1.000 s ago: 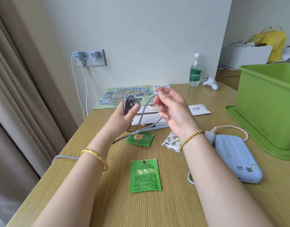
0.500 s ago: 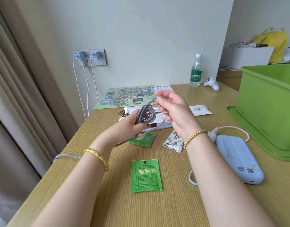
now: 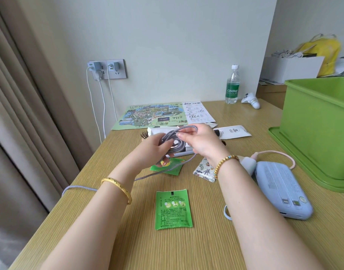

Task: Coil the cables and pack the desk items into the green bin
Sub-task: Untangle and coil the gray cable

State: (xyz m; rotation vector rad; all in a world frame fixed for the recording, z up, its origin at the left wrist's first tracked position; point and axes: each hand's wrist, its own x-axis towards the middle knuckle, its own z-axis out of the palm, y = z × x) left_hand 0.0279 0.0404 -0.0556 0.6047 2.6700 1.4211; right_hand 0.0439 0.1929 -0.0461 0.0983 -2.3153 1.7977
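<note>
Above the middle of the counter, both hands are busy with the grey braided cable. Left hand has its fingers curled round the stack of loops already made, and right hand pinches the newest turn at the top of the coil between thumb and fingertips. From under the coil a loose tail runs down across a green sachet, passes behind the left forearm and goes over the counter's left edge, so a fair length looks left to wind.

To do this step well, I would keep the left grip firm enough that the finished loops do not spring apart, and let the right hand lay each new turn the same size as the others, flat against them rather than crossing. Braided cable tends to twist, so a slight roll between thumb and finger with each turn should stop it kinking. Drawing the tail up slowly matters too: it lies on the sachet and could drag it along, and the end hanging off the edge may snag.

Well to the right stands the green bin, on what looks like its lid, with its mouth open, and the blue power bank with its pink cord lies between it and the right forearm, still unpacked
</note>
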